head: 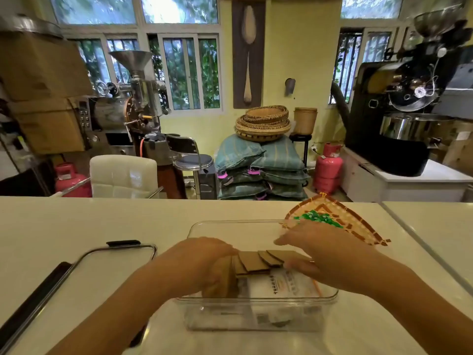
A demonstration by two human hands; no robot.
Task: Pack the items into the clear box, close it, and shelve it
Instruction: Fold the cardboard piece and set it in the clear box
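Observation:
The clear box (256, 302) stands open on the white counter in front of me. Inside it several brown paper packets (252, 262) lean in a fanned row above a white printed packet (286, 284). My left hand (204, 262) is curled around the left end of the row, inside the box. My right hand (320, 254) rests on the row's right end, fingers spread, thumb under the packets. The box's clear lid (84, 272) with black clips lies flat to the left. A woven tray (340, 221) holding green wrapped pieces (320, 217) sits behind my right hand.
The counter (76, 226) runs wide to the left; a second counter (440, 231) joins at the right across a seam. Beyond stand a white chair (122, 175), a stool, coffee roasters, pink gas cylinders, stacked sacks and baskets.

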